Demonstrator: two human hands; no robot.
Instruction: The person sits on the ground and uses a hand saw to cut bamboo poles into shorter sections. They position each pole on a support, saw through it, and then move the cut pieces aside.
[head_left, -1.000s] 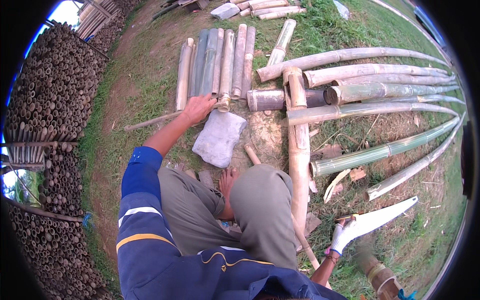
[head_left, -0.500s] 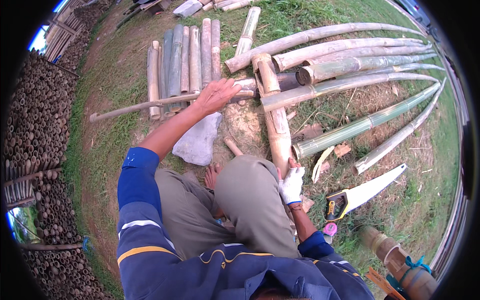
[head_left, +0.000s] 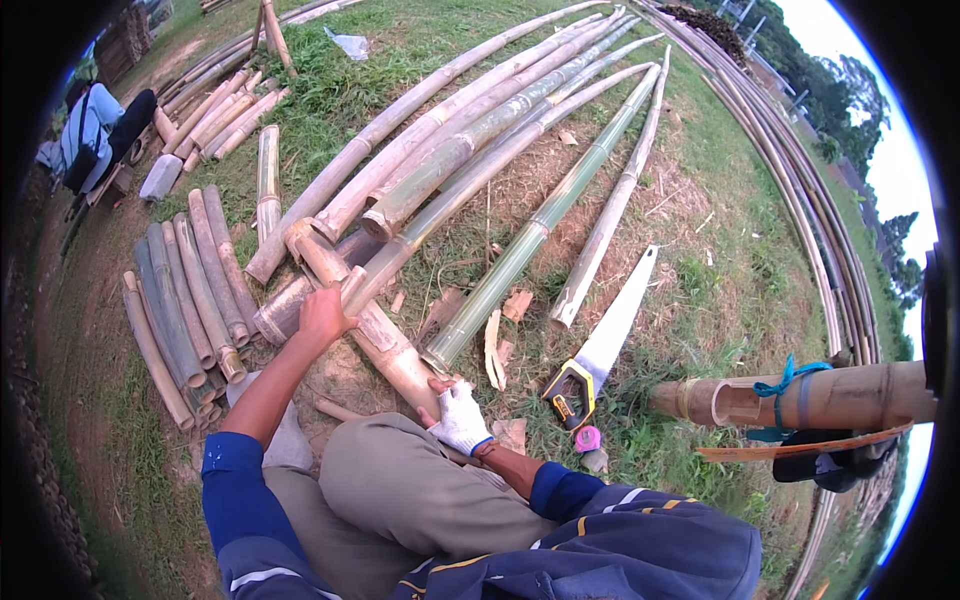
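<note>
My left hand is closed on a bamboo stick; only its pale end shows past my fingers, and the rest is hidden. It is beside a thick bamboo piece that slants down toward my knees. My right hand, in a white glove with bare fingertips, is closed around the near end of that thick piece. Long bamboo poles lie beyond it, one crossing over it. To the right, a handsaw with a black and yellow handle lies on the grass beside a pink tape measure.
Several short bamboo lengths are stacked at left. A grey stone is by my left leg. At right stands a notched bamboo tube with blue ties. A person sits at far upper left, near more cut bamboo.
My view has swung to the right. The stick in my left hand, which stretched far out to the left, now shows only a short end. My gloved right hand stays on the thick bamboo.
</note>
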